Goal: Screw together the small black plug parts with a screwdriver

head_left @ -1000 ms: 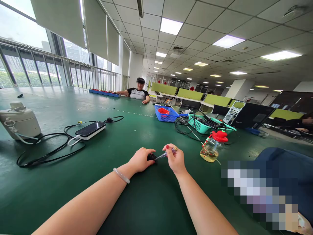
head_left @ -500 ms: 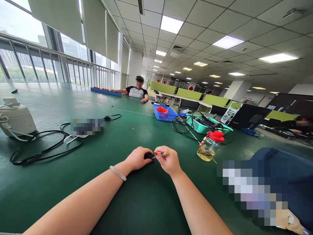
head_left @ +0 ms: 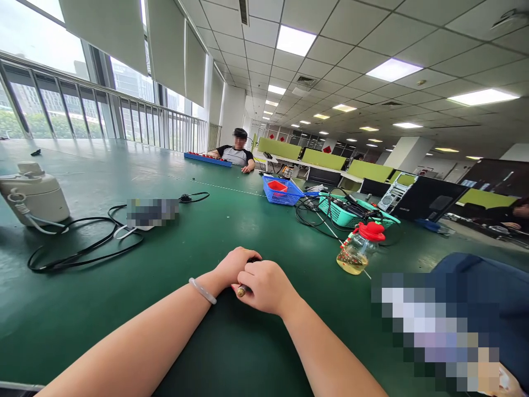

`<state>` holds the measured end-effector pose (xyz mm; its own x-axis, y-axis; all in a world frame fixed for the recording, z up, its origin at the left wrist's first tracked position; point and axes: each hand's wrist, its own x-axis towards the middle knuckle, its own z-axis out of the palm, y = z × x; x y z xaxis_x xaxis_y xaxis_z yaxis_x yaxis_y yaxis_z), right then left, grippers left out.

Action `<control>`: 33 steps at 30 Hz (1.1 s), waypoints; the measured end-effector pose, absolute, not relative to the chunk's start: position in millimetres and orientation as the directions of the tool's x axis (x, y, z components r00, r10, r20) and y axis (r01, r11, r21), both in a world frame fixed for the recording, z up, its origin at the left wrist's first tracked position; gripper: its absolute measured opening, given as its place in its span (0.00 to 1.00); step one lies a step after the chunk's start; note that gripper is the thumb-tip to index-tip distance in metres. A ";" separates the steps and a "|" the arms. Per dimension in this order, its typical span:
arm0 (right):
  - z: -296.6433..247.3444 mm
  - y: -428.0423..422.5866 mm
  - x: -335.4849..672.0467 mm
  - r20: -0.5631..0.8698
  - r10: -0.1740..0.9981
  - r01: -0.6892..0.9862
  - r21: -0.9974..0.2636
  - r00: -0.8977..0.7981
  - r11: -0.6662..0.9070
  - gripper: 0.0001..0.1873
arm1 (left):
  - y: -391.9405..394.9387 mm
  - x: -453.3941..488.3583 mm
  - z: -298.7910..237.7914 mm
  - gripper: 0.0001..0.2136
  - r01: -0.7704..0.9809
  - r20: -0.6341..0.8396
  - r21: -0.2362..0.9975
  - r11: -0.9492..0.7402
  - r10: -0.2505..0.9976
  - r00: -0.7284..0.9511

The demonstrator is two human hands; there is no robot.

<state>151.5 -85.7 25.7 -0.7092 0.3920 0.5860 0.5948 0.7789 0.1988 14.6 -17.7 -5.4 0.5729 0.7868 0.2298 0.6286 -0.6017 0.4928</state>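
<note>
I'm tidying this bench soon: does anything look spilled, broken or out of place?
Nothing spilled or broken shows. Only untidiness: a black cable sprawls in loose loops across the green table, and more cables hang over the rim of the teal basket. The right hand fists a tool handle against the left hand.

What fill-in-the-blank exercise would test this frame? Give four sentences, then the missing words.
1. The bracelet is on the ____ wrist.
2. The right hand, its grip shut on a tool, rests on a ____ table.
3. The glass jar has a ____ lid.
4. The basket holding a red tray is ____.
Missing words: left; green; red; blue.
</note>
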 end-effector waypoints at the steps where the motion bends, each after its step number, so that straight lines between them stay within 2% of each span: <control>1: 23.7 -85.5 150.2 0.579 0.382 0.585 0.212 -0.720 0.783 0.15 | -18.2 14.8 -4.8 0.19 0.637 0.225 0.494 -0.592 0.795 0.564; 10: 23.3 -83.4 150.0 0.648 0.301 0.559 0.234 -0.700 0.796 0.17 | -13.2 16.2 -9.2 0.18 0.643 0.207 0.504 -0.577 0.803 0.559; 18: 29.4 -83.4 158.5 0.662 0.380 0.612 0.151 -0.646 0.776 0.17 | -11.2 15.6 -14.1 0.16 0.620 0.238 0.490 -0.614 0.777 0.582; 27: 31.3 -83.7 159.7 0.663 0.420 0.625 0.095 -0.620 0.775 0.16 | -9.0 17.2 -16.0 0.17 0.624 0.216 0.495 -0.604 0.782 0.585; 33: 31.9 -83.7 161.3 0.673 0.424 0.619 0.063 -0.606 0.783 0.15 | -14.8 15.4 -10.4 0.18 0.596 0.266 0.495 -0.632 0.764 0.588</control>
<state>161.3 -83.7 31.9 -0.6055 0.4245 0.6732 0.6192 0.7827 0.0634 15.4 -14.8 -10.4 0.5878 0.7638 0.2665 0.5963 -0.6317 0.4953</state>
